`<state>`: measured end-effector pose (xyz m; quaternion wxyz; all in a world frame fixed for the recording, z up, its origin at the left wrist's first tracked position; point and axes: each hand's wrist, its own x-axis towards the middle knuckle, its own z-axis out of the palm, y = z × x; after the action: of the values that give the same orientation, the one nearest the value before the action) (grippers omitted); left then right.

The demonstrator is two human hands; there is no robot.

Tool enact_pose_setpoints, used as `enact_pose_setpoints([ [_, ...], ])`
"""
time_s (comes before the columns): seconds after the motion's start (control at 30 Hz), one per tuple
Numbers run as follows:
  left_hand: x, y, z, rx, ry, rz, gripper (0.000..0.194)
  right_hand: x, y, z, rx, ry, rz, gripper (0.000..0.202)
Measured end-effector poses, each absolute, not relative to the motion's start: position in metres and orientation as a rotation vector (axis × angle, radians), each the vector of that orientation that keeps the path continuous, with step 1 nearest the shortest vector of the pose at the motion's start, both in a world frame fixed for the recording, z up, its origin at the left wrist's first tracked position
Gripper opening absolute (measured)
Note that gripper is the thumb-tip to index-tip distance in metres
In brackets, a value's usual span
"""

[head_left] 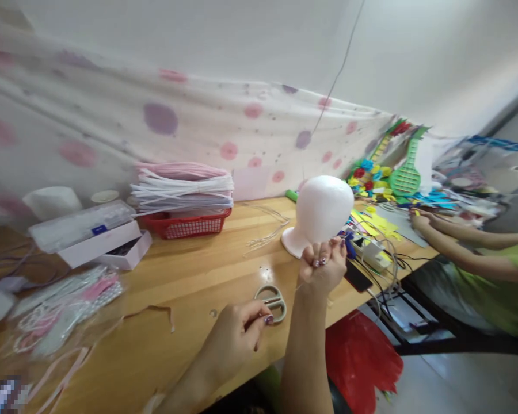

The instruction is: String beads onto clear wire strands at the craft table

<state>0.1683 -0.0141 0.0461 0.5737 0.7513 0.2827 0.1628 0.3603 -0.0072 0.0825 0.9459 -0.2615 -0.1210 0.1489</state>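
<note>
My left hand [237, 333] is over the front of the wooden table, thumb and forefinger pinched together; whatever lies between them is too small to make out. Just beyond its fingertips lie scissors with pale handles [273, 305]. To the right, my right hand [323, 264] is raised with its fingers curled in; any thing inside is hidden, though a faint thin strand seems to show near the wrist. Behind that hand stands a white foam head [323, 207] on its round base.
A red basket [190, 224] holds stacked white and pink strips. Left are white boxes [99, 236] and plastic-bagged beads [64, 310]. A phone [357, 276], cables and coloured paper [377, 221] lie right, near another person's arms [457, 241].
</note>
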Motion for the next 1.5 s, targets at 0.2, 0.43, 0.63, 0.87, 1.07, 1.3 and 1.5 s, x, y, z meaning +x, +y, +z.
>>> enact_pose_setpoints([
  [0.2, 0.160, -0.002, 0.036, 1.988, 0.755, 0.444, 0.029, 0.370, -0.009, 0.068, -0.414, -0.352, 0.508, 0.014],
  [0.43, 0.159, -0.002, 0.033, 2.129, 0.782, 0.493, 0.032, 0.381, -0.024, 0.057, -0.291, -0.408, 0.581, 0.015],
  [0.63, 0.155, 0.004, 0.046, 2.124, 0.700, 0.386, 0.026, 0.400, -0.031, 0.051, -0.248, -0.422, 0.614, 0.018],
  [0.87, 0.149, 0.010, 0.056, 2.165, 0.655, 0.255, 0.028, 0.427, -0.037, 0.041, -0.231, -0.400, 0.591, 0.021],
  [1.07, 0.142, 0.011, 0.057, 2.162, 0.703, 0.187, 0.026, 0.436, -0.044, 0.039, -0.214, -0.356, 0.560, 0.021],
  [1.3, 0.129, 0.029, 0.057, 2.102, 0.741, 0.160, 0.027, 0.420, -0.037, 0.057, -0.185, -0.327, 0.547, 0.015],
  [1.5, 0.129, 0.042, 0.065, 2.042, 0.724, 0.200, 0.030, 0.345, -0.025, 0.040, -0.568, -0.369, 0.648, 0.026],
])
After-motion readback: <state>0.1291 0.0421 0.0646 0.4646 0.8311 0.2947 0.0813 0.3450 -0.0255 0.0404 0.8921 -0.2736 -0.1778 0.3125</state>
